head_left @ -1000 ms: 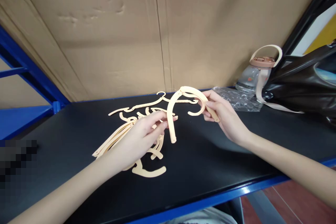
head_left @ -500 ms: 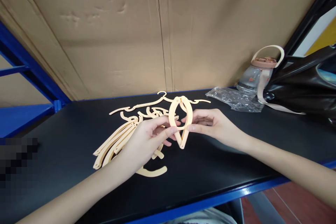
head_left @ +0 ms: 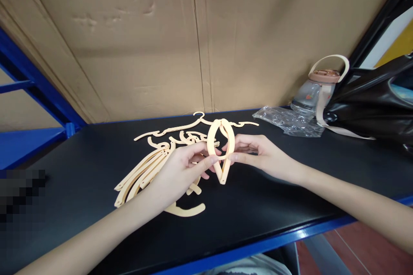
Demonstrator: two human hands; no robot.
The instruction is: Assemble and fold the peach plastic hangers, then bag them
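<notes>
A cream plastic folding hanger point(head_left: 221, 146) is held upright over the black shelf top point(head_left: 277, 197), its two arms folded down until their ends meet. My left hand point(head_left: 180, 172) pinches its left arm and my right hand point(head_left: 261, 154) pinches its right arm, both closed on it. Just left of my hands lies a pile of folded cream hangers point(head_left: 145, 169). One unfolded hanger point(head_left: 180, 129) lies flat behind them.
A crumpled clear plastic bag point(head_left: 287, 121), a clear water bottle with a pink lid and strap point(head_left: 314, 90) and a black bag point(head_left: 371, 107) sit at the right. Cardboard point(head_left: 193, 38) stands behind the shelf. A blue frame rail point(head_left: 35, 90) runs at the left.
A second ago the hanger's arms were spread in an arch; both hands have folded them together. In the last half second the hands and hanger barely moved.
</notes>
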